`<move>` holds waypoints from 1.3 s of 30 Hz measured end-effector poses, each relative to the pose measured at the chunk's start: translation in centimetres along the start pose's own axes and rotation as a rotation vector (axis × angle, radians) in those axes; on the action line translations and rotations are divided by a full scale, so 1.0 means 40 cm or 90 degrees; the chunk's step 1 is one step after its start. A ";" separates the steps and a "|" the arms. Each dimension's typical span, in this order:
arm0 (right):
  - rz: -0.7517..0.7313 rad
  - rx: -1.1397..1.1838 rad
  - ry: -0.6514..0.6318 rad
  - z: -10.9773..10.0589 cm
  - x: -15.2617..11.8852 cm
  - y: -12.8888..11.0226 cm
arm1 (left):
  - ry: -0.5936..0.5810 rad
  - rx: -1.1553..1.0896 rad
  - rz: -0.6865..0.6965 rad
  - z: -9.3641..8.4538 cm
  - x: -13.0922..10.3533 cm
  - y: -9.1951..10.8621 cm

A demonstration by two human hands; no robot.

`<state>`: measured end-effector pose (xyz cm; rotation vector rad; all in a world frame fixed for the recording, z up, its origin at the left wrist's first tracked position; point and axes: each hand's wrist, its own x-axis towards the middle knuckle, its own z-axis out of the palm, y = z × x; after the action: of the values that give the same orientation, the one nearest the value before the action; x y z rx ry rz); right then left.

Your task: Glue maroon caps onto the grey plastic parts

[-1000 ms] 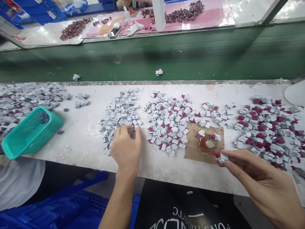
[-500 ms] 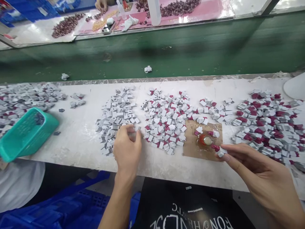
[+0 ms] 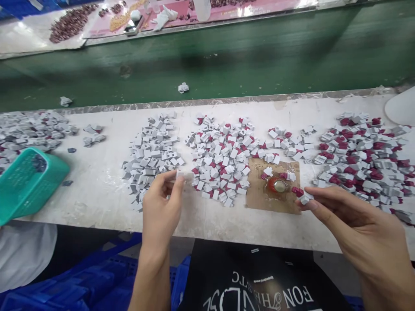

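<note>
My left hand (image 3: 164, 198) pinches a small light grey plastic piece (image 3: 184, 175), slightly blurred, between thumb and forefinger. It is beside the heap of plain grey pieces (image 3: 152, 149). In my right hand (image 3: 355, 222), thumb and fingertips grip a grey and maroon plastic part (image 3: 304, 197), its maroon end pointing left. That part is over the right edge of a brown cardboard square (image 3: 259, 203). On the cardboard sits a small round container (image 3: 278, 185) with a reddish rim, wet around it. Two grey and maroon parts (image 3: 288, 176) lie beside the container.
Grey and maroon parts form a middle heap (image 3: 223, 160) and a right heap (image 3: 363, 155). A teal basket (image 3: 32, 185) stands at left before another grey heap (image 3: 35, 129). Behind the table runs a green conveyor belt (image 3: 243, 65) with two loose pieces on it.
The view has shifted a little, so the table appears further left. My left hand has lifted a grey piece at the heap's edge. My right hand still grips its part near the cardboard.
</note>
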<state>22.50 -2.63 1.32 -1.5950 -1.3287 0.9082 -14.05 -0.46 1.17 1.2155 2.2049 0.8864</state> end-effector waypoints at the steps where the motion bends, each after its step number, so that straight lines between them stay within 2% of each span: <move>1: 0.004 0.002 0.009 0.003 -0.002 -0.001 | -0.018 -0.070 -0.011 -0.005 -0.001 0.007; 4: 0.003 0.014 0.027 0.016 -0.004 -0.008 | -0.145 -0.342 -0.078 -0.012 -0.015 0.042; 6: -0.006 0.020 0.029 0.023 -0.004 -0.014 | -0.223 -0.454 -0.124 -0.003 -0.028 0.070; 10: -0.028 0.004 0.020 0.028 0.004 -0.021 | -0.277 -0.496 -0.119 0.044 -0.057 0.108; 12: -0.031 -0.007 0.011 0.029 0.007 -0.021 | -0.330 -0.501 -0.107 0.074 -0.075 0.117; 17: -0.043 -0.014 -0.008 0.034 0.006 -0.012 | -0.587 -0.552 -0.184 0.141 -0.141 0.125; 19: -0.044 -0.014 -0.013 0.038 0.004 -0.009 | -0.633 -0.563 -0.224 0.160 -0.165 0.129; 22: -0.044 -0.009 -0.014 0.044 0.004 -0.008 | -0.630 -0.524 -0.217 0.173 -0.182 0.137; 27: -0.040 -0.004 -0.008 0.051 0.008 -0.009 | -0.626 -0.445 -0.165 0.168 -0.167 0.154; 31: -0.023 0.000 -0.010 0.052 0.010 -0.011 | -0.581 -0.460 -0.155 0.168 -0.151 0.161; 39: -0.035 -0.012 -0.024 0.053 0.015 -0.008 | -0.495 -0.425 -0.074 0.175 -0.136 0.163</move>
<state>20.54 -1.68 0.80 -1.5554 -1.4043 0.8989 -3.06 -0.36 1.62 0.8723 1.2050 0.8130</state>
